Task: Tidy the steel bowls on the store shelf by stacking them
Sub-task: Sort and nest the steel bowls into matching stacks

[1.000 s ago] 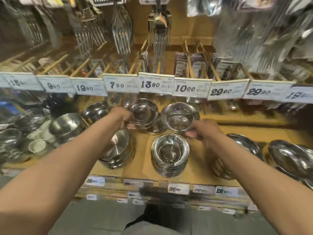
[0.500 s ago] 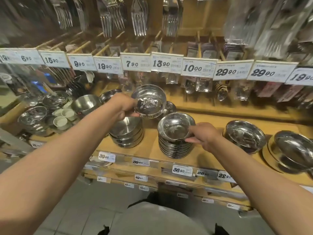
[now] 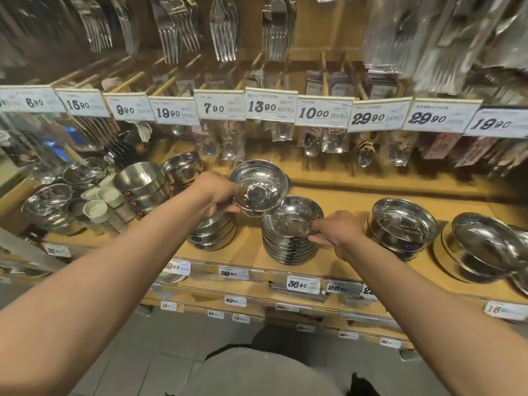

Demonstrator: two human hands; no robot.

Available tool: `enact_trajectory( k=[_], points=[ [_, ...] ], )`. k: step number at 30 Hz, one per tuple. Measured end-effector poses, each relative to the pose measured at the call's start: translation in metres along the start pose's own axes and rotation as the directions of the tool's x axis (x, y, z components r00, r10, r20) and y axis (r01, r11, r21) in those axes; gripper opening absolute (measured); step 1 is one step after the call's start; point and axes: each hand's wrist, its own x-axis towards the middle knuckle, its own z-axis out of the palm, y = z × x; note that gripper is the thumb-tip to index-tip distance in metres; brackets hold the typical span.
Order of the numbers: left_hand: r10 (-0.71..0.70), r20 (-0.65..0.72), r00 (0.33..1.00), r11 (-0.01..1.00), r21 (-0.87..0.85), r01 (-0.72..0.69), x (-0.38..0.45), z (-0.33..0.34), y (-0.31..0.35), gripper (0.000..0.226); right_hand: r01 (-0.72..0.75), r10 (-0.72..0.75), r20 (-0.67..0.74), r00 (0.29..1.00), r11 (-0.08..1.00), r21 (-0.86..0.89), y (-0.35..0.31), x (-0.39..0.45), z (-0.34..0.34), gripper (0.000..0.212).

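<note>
My left hand [image 3: 217, 192] grips a small steel bowl [image 3: 258, 185] by its left rim and holds it in the air, tilted toward me, just up and left of a stack of several matching steel bowls [image 3: 291, 241] on the wooden shelf [image 3: 337, 201]. My right hand [image 3: 340, 232] is at the right side of that stack, fingers pinching the rim of the top bowl [image 3: 291, 220]. A lower stack of steel bowls [image 3: 214, 232] sits under my left wrist, partly hidden by it.
More bowl stacks stand to the right [image 3: 403, 227] and far right [image 3: 483, 247]. To the left are taller steel bowls [image 3: 141, 181], white cups [image 3: 97, 207] and other steelware. Price tags [image 3: 270, 108] and packed cutlery hang just above the shelf space.
The bowl in my right hand came down from the back of the shelf onto the front stack. My left hand lifted its bowl and carried it right, toward that stack.
</note>
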Motion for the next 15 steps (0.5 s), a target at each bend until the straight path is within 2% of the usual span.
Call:
enact_trajectory(
  k=[4,11,15],
  points=[
    [-0.001,0.016,1.000,1.000,-0.011,0.001,0.002,0.002,0.000,0.018,0.009,-0.009,-0.010,1.000,0.999,0.052,0.004,0.000,0.003,0.011],
    [-0.005,0.105,0.994,0.999,0.044,0.000,0.005,0.005,0.001,0.019,-0.009,0.011,-0.061,0.998,0.999,0.039,0.001,-0.012,0.001,0.025],
    [0.013,0.158,0.987,0.994,0.106,-0.030,0.005,0.012,0.013,0.022,0.080,-0.061,-0.150,0.987,0.989,0.126,-0.010,-0.025,-0.016,0.019]
  ],
)
